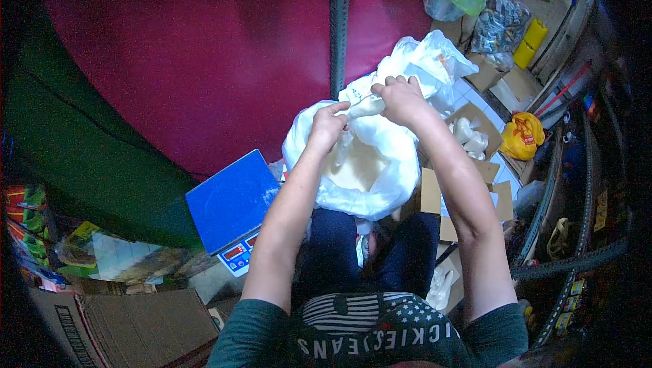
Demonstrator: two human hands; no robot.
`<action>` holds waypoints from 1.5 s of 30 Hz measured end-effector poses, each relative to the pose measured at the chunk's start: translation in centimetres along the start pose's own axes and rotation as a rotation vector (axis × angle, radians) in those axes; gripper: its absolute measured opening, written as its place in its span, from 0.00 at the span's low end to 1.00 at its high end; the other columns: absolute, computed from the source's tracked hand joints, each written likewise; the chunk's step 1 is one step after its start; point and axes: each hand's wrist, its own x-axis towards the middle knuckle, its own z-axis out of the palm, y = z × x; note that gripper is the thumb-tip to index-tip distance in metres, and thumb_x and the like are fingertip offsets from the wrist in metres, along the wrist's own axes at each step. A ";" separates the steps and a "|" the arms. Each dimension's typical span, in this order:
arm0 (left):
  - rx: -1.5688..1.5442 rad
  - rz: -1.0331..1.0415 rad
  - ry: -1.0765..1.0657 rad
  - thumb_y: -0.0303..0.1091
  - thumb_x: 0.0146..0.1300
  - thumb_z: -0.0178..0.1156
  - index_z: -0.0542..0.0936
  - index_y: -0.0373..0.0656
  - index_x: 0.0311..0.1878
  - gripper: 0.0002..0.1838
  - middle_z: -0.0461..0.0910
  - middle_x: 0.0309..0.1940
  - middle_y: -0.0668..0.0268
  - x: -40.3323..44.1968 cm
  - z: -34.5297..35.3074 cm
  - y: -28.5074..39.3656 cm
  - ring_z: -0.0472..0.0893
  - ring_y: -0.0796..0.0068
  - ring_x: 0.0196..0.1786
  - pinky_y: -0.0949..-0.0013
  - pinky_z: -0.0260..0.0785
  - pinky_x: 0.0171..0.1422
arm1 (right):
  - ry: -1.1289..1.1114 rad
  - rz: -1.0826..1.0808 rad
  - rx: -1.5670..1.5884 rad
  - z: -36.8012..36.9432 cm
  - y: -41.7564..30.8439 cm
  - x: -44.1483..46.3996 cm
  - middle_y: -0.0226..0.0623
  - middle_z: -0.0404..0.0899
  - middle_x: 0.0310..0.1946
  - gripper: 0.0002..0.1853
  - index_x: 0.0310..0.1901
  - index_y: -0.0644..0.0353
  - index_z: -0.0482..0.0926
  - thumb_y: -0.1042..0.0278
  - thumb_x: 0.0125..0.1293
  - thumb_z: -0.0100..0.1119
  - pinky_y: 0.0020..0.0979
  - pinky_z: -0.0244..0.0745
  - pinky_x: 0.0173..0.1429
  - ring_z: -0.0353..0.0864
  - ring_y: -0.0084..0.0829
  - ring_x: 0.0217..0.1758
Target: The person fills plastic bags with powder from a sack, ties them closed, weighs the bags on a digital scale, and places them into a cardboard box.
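Both of my hands are raised over a big white plastic sack whose open mouth shows pale powder. My left hand pinches one end of a small clear plastic bag with something whitish in it. At the bag's other end, the fingers of my right hand are closed on the plastic. The bag is stretched between the two hands above the sack's far rim. Behind them stands another white plastic sack, crumpled at the top.
A blue-topped digital scale with a lit red display sits at left. On the right are a cardboard box holding filled white bags, an open carton, a yellow bag and metal shelving. A metal post rises ahead.
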 end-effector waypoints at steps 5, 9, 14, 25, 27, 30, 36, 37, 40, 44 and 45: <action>0.052 0.002 0.009 0.20 0.49 0.52 0.80 0.37 0.51 0.23 0.81 0.35 0.62 0.4 -0.2 -0.1 0.78 0.78 0.28 0.74 0.72 0.36 | 0.037 -0.046 -0.071 0.1 -0.5 0.7 0.37 0.74 0.50 0.25 0.53 0.46 0.76 0.65 0.50 0.66 0.40 0.60 0.58 0.71 0.37 0.57; 0.054 0.013 -0.005 0.21 0.49 0.52 0.80 0.37 0.51 0.22 0.81 0.34 0.62 0.2 -0.2 0.2 0.78 0.79 0.27 0.75 0.72 0.35 | 0.070 -0.067 -0.090 0.6 -0.9 0.9 0.37 0.74 0.50 0.24 0.52 0.45 0.76 0.66 0.50 0.65 0.40 0.60 0.59 0.71 0.36 0.57; 0.016 0.000 0.001 0.20 0.50 0.51 0.80 0.37 0.51 0.22 0.81 0.33 0.62 0.3 -0.4 1.5 0.78 0.80 0.26 0.76 0.72 0.34 | 0.116 -0.078 -0.101 0.2 -0.6 1.1 0.37 0.74 0.50 0.23 0.51 0.46 0.77 0.68 0.50 0.64 0.40 0.60 0.59 0.71 0.36 0.56; 0.016 -0.033 -0.018 0.19 0.50 0.52 0.80 0.37 0.51 0.22 0.81 0.30 0.64 0.7 0.0 1.7 0.77 0.81 0.25 0.77 0.71 0.32 | 0.139 -0.081 -0.081 0.0 0.5 0.7 0.37 0.75 0.48 0.19 0.52 0.44 0.77 0.70 0.57 0.55 0.42 0.58 0.61 0.72 0.37 0.57; 0.036 -0.030 -0.020 0.18 0.50 0.52 0.80 0.37 0.51 0.22 0.81 0.31 0.64 0.6 -0.1 2.2 0.77 0.81 0.25 0.77 0.71 0.33 | 0.153 -0.069 0.023 0.4 1.3 0.3 0.38 0.75 0.48 0.20 0.52 0.45 0.77 0.71 0.55 0.57 0.42 0.58 0.61 0.72 0.38 0.57; 0.037 -0.030 -0.008 0.19 0.50 0.52 0.79 0.38 0.52 0.22 0.81 0.31 0.63 0.5 -0.2 2.2 0.77 0.81 0.27 0.76 0.71 0.36 | 0.140 -0.001 0.269 1.1 2.5 -1.1 0.39 0.74 0.49 0.23 0.53 0.46 0.75 0.69 0.52 0.62 0.42 0.56 0.62 0.71 0.40 0.57; 0.143 -0.033 -0.007 0.19 0.51 0.51 0.80 0.37 0.51 0.22 0.82 0.37 0.61 -0.5 -0.1 1.0 0.77 0.80 0.29 0.76 0.71 0.38 | 0.163 0.132 0.638 8.7 4.4 -4.0 0.43 0.73 0.53 0.30 0.57 0.49 0.72 0.66 0.49 0.68 0.42 0.60 0.63 0.70 0.43 0.59; 0.272 -0.023 -0.022 0.19 0.52 0.50 0.80 0.37 0.51 0.22 0.82 0.38 0.61 -0.2 -0.2 0.9 0.77 0.81 0.29 0.76 0.71 0.38 | 0.179 0.150 0.669 10.6 4.5 -4.3 0.43 0.73 0.53 0.30 0.57 0.50 0.72 0.67 0.49 0.68 0.40 0.62 0.62 0.71 0.43 0.58; 0.179 -0.031 -0.021 0.18 0.52 0.49 0.80 0.37 0.50 0.21 0.82 0.39 0.63 -0.4 -0.6 1.5 0.76 0.80 0.29 0.76 0.71 0.37 | 0.033 0.246 0.612 15.4 4.0 -5.5 0.43 0.71 0.55 0.33 0.60 0.47 0.69 0.62 0.49 0.68 0.46 0.59 0.64 0.68 0.44 0.61; 0.126 -0.018 -0.024 0.17 0.51 0.48 0.80 0.37 0.51 0.22 0.82 0.38 0.62 -0.2 -1.3 1.2 0.75 0.80 0.27 0.76 0.70 0.35 | -0.140 0.272 0.493 19.0 1.3 -7.0 0.42 0.71 0.54 0.34 0.61 0.45 0.68 0.61 0.49 0.68 0.51 0.57 0.63 0.67 0.44 0.61; 0.126 -0.031 -0.026 0.17 0.51 0.48 0.80 0.37 0.51 0.23 0.82 0.38 0.62 -0.3 -1.5 1.5 0.75 0.80 0.27 0.76 0.70 0.35 | -0.187 0.261 0.478 19.3 0.8 -7.1 0.42 0.71 0.53 0.35 0.61 0.45 0.68 0.60 0.49 0.68 0.51 0.57 0.63 0.67 0.44 0.61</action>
